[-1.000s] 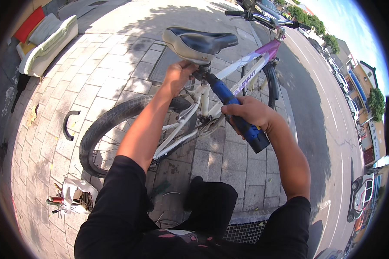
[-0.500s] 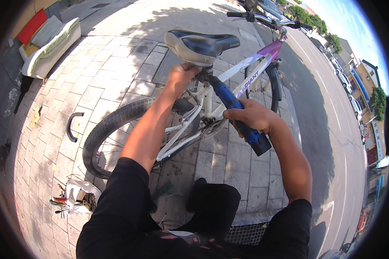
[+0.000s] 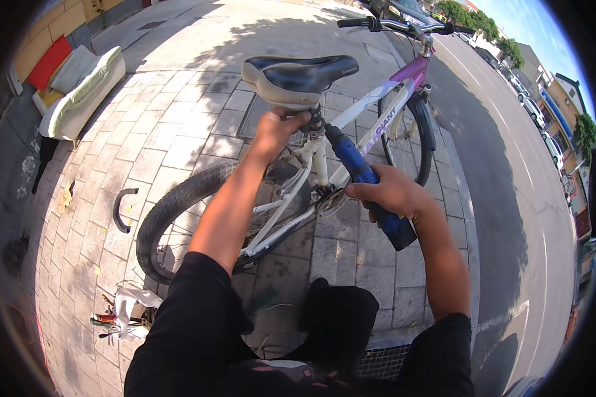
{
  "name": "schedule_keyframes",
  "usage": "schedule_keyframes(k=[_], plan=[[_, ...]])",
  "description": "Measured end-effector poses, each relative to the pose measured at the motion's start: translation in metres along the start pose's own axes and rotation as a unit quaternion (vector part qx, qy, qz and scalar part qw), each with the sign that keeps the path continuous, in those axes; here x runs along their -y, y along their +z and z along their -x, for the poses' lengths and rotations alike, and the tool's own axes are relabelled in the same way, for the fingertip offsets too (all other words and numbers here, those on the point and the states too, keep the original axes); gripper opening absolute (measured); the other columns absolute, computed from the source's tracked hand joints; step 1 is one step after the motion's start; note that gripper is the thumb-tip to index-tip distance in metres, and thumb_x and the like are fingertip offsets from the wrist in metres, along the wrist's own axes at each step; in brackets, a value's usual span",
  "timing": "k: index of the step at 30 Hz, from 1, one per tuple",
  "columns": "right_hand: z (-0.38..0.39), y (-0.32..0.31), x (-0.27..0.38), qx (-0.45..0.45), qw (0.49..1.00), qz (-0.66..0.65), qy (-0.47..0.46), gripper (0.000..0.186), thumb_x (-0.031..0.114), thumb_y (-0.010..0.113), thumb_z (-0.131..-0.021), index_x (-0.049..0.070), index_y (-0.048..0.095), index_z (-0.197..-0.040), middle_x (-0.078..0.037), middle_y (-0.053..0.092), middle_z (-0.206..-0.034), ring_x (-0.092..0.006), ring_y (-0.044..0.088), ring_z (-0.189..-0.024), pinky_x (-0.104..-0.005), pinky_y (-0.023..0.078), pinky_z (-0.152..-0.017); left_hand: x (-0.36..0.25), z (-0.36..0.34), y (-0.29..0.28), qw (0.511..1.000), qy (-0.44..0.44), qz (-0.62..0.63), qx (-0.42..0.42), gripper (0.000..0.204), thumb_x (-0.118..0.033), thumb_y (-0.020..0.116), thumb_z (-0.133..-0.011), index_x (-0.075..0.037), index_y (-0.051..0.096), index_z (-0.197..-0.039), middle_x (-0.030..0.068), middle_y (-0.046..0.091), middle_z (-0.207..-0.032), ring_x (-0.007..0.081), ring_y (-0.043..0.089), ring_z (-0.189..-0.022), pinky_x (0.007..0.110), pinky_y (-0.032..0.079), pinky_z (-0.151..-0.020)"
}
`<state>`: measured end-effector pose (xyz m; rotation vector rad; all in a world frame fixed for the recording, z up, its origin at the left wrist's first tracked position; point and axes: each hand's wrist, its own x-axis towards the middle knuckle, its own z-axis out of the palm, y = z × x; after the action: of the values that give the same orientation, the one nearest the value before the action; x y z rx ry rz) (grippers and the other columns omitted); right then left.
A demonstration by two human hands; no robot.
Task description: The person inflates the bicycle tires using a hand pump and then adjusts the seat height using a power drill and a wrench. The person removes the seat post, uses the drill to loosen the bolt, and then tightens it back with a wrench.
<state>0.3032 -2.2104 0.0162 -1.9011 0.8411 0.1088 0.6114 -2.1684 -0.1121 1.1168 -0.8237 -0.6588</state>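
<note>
A white and purple bicycle (image 3: 385, 129) stands in front of me, its black and grey saddle (image 3: 298, 76) above my left hand. Just under the saddle, my left hand (image 3: 278, 132) is closed with thumb and finger pinched beside the seatpost (image 3: 317, 122); what lies between the fingertips is hidden. My right hand (image 3: 391, 192) wraps round the body of a blue and black cordless ratchet wrench (image 3: 354, 159). The tool slants up and left, its narrow head close to the seatpost clamp. Whether the head sits on a bolt cannot be made out.
The rear wheel (image 3: 155, 228) is at the left, with a curved black piece (image 3: 119, 210) on the paving beyond it. A white container of tools (image 3: 131, 308) stands at lower left. A cushioned sofa (image 3: 86, 89) is at the far left; a road (image 3: 510, 165) with parked cars runs along the right.
The view has shifted slightly, so the bicycle sits a little differently in the picture. The wrench head appears slightly lower and farther from the saddle's underside. Both hands keep their grips.
</note>
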Motion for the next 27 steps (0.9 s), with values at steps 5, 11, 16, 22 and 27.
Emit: schedule_keyframes(k=[5,11,16,22,27], plan=[[0.003,0.031,-0.033,-0.073,0.988,-0.124,-0.053,0.044,0.037,0.085,-0.086,-0.001,0.066,-0.097,-0.007,0.065,-0.079,-0.0177,0.066,-0.064,-0.0346,0.054,-0.059,0.005,-0.002,0.013,0.997,0.036,0.073,-0.004,0.031,-0.01,0.079,-0.098,-0.001,0.072,-0.127,0.008,0.077,-0.112,0.0171,0.073,-0.099,0.034,0.056,-0.088],[-0.071,0.031,-0.025,-0.182,0.951,-0.218,-0.122,0.041,0.034,0.085,-0.085,-0.001,0.067,-0.099,-0.006,0.067,-0.083,-0.0154,0.062,-0.066,-0.0329,0.052,-0.062,-0.016,0.012,0.024,0.995,0.005,-0.095,-0.018,0.03,-0.01,0.079,-0.097,0.005,0.073,-0.122,0.01,0.077,-0.113,0.0191,0.073,-0.1,0.034,0.058,-0.095],[-0.128,0.011,0.002,-0.24,0.927,-0.244,-0.155,0.048,0.035,0.091,-0.079,-0.002,0.068,-0.102,-0.007,0.069,-0.088,-0.0158,0.065,-0.072,-0.034,0.053,-0.064,-0.009,0.005,0.017,1.0,-0.005,-0.006,0.011,0.031,-0.01,0.079,-0.097,0.005,0.073,-0.125,0.0101,0.077,-0.113,0.0193,0.074,-0.099,0.034,0.059,-0.093],[-0.163,0.016,-0.009,-0.238,0.937,-0.224,-0.124,0.062,0.041,0.094,-0.076,-0.007,0.069,-0.105,-0.012,0.072,-0.094,-0.0179,0.069,-0.079,-0.0353,0.056,-0.07,-0.006,0.003,0.016,0.999,0.027,0.034,0.033,0.028,-0.01,0.078,-0.098,0.004,0.073,-0.122,0.0102,0.077,-0.111,0.0192,0.075,-0.098,0.033,0.061,-0.091],[-0.165,0.02,-0.007,-0.281,0.933,-0.188,-0.122,0.06,0.043,0.093,-0.079,-0.006,0.068,-0.103,-0.013,0.072,-0.091,-0.019,0.07,-0.078,-0.0356,0.056,-0.069,-0.01,0.003,0.016,0.997,0.059,-0.002,0.041,0.027,-0.011,0.079,-0.098,0.003,0.074,-0.12,0.0099,0.077,-0.109,0.0178,0.074,-0.096,0.033,0.06,-0.088]])
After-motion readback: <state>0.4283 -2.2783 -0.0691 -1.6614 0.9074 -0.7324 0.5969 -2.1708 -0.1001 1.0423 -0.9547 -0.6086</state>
